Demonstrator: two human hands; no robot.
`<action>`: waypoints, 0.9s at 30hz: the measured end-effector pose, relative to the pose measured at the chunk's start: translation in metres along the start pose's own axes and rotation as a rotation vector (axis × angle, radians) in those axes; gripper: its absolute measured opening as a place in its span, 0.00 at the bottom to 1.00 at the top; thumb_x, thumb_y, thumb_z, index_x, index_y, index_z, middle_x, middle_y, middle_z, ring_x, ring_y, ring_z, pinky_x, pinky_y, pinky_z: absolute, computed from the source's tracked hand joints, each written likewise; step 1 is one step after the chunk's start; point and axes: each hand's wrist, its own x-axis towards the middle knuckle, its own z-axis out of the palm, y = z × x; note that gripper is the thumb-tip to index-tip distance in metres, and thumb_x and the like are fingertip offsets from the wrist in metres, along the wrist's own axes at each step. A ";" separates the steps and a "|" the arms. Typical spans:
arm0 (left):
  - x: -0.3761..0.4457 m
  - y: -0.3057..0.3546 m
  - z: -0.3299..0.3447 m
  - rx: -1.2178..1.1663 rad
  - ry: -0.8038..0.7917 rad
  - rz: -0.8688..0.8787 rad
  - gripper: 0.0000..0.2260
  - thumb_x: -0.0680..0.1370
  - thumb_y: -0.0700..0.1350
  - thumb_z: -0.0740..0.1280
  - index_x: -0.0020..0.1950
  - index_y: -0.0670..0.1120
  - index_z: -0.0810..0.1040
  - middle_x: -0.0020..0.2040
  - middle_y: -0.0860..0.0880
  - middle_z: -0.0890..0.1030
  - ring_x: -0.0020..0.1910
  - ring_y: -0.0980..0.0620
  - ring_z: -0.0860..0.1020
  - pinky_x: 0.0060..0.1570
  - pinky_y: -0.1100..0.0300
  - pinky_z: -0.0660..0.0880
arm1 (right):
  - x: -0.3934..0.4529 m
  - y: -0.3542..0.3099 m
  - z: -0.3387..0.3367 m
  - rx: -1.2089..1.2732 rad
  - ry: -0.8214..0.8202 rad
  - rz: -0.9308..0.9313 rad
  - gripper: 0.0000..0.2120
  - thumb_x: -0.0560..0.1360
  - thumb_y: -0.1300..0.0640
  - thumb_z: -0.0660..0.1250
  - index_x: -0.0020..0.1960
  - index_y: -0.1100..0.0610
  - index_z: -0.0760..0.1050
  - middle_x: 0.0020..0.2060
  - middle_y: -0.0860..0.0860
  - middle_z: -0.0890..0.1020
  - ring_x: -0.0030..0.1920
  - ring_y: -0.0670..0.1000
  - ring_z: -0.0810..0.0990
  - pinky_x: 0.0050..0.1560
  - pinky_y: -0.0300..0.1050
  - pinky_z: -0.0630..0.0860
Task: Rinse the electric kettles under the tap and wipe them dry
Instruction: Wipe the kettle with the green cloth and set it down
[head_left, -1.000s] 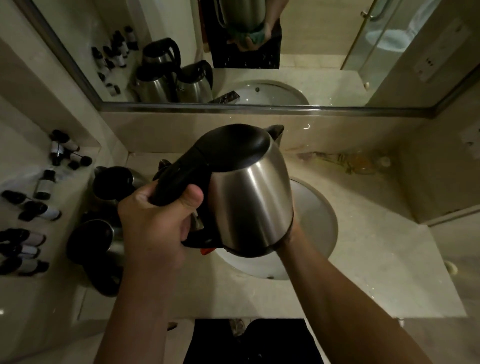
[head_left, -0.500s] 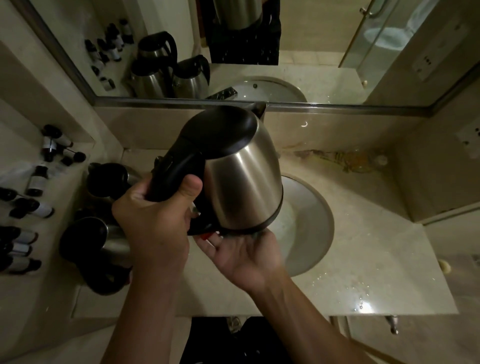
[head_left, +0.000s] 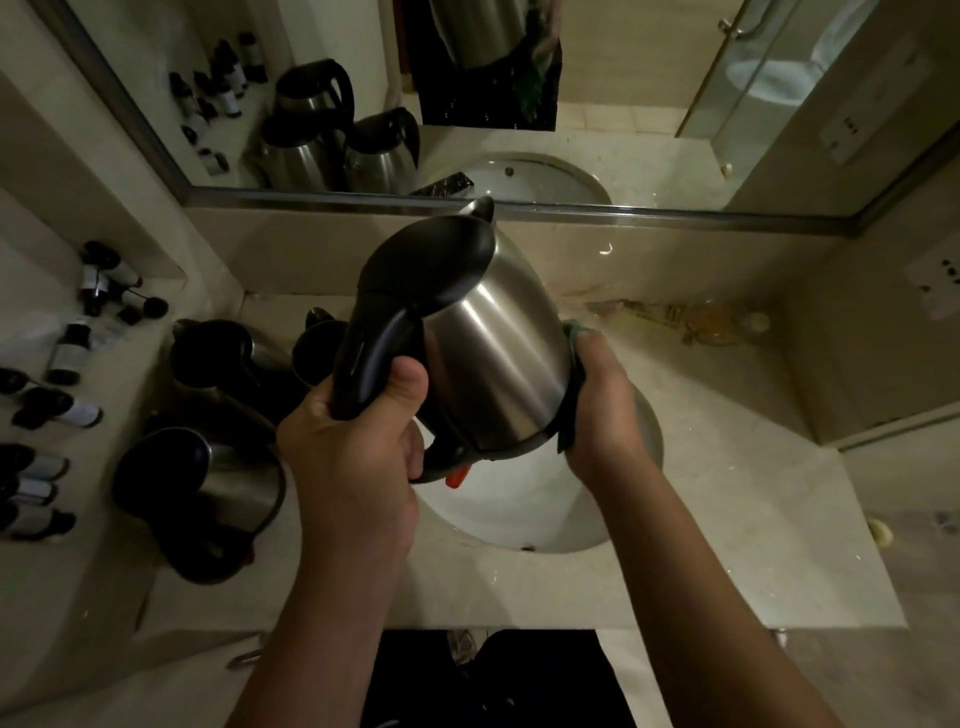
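the left hand (head_left: 358, 457) is wrapped around the black handle (head_left: 371, 358) of a steel kettle (head_left: 488, 353), thumb lying over the top of the grip, holding the kettle in the air above the white sink (head_left: 519, 514). the kettle is tilted, its black lid (head_left: 431, 260) closed and turned toward the camera, its spout (head_left: 480, 208) pointing at the mirror (head_left: 623, 104), its base swung to the right. a small red switch (head_left: 457, 475) shows below the handle. the right hand (head_left: 602, 410) presses a green cloth (head_left: 571, 338) against the kettle's base, fingers curled around the cloth, most of which is hidden behind the kettle and hand.

on the bench (head_left: 753, 519) to the left of the sink stand 3 other kettles (head_left: 223, 483), close together, each steel with a black lid. further left, on a lower ledge, small dark-capped bottles (head_left: 67, 358) lie and stand in loose groups. the bench surface right of the sink shows scattered wet spots. the mirror reflects the kettles, the bottles, the sink and the held kettle against dark clothing.
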 end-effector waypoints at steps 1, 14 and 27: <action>0.000 0.001 0.002 -0.001 -0.007 0.009 0.16 0.70 0.45 0.74 0.25 0.51 0.71 0.21 0.52 0.65 0.21 0.53 0.63 0.25 0.62 0.64 | 0.003 -0.004 0.003 -0.116 0.008 -0.056 0.16 0.82 0.44 0.58 0.53 0.54 0.78 0.51 0.61 0.81 0.54 0.63 0.80 0.54 0.57 0.78; -0.011 0.002 -0.007 0.085 -0.070 0.055 0.17 0.67 0.48 0.79 0.26 0.49 0.73 0.20 0.53 0.65 0.19 0.53 0.62 0.24 0.59 0.61 | -0.007 0.025 0.008 -0.243 0.025 -0.594 0.14 0.84 0.58 0.54 0.61 0.52 0.76 0.52 0.46 0.80 0.53 0.45 0.79 0.52 0.38 0.74; -0.019 -0.011 0.009 0.176 -0.095 -0.057 0.11 0.63 0.46 0.82 0.29 0.49 0.80 0.20 0.54 0.70 0.17 0.58 0.66 0.21 0.65 0.64 | -0.026 0.044 -0.004 -0.513 0.059 -1.175 0.17 0.79 0.51 0.60 0.67 0.52 0.71 0.68 0.63 0.71 0.72 0.51 0.69 0.69 0.49 0.72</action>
